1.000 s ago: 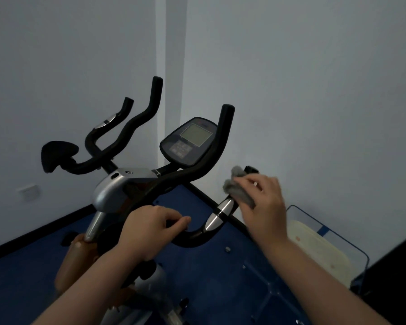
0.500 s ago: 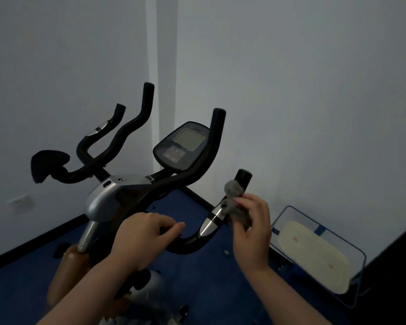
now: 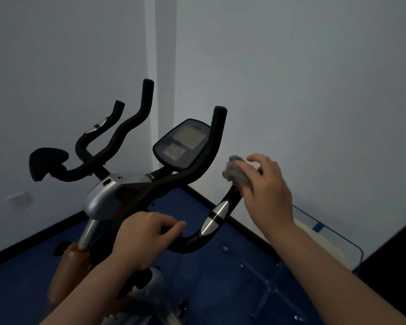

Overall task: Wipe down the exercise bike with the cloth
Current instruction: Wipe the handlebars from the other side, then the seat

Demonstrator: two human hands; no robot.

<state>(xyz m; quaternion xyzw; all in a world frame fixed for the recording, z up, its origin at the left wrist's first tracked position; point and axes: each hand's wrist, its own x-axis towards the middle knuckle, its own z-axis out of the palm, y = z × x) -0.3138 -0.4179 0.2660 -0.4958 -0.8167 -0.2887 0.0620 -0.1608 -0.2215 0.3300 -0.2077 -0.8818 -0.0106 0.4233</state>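
**Cloth carried up to the tip of the right-hand grip**

Since half a second ago the right hand (image 3: 266, 191) has been carried up the short outer grip (image 3: 230, 198), from just above the silver band (image 3: 215, 216) to the grip's upper end, which is now covered. The grey cloth (image 3: 236, 172) is bunched over that end and is held there by the right hand, with the thumb and fingers curled round the wad; the index finger is lifted a little above it. Some blur is seen on this hand.

The left hand (image 3: 143, 238) is closed round the black handlebar (image 3: 188, 243) at the low curve near the person, fingers wrapped over the tube and thumb pointing toward the silver band. It is found in the same place as before.

The exercise bike (image 3: 110, 195) is stood in the corner of a pale-walled room on a blue floor (image 3: 197, 289). Its console (image 3: 182, 143), with a light screen and a keypad beneath, is set between the two tall upright bars. A silver housing is seen below the console, and a black elbow pad (image 3: 46, 160) is mounted at the far left of the handlebar. An orange-brown part of the frame is glimpsed low on the left, partly hidden by the left forearm.

To the right, behind the right forearm, a clear bin (image 3: 333, 233) with blue edging is placed against the wall, with something pale inside. A wall socket (image 3: 18, 198) is fitted low on the left wall.
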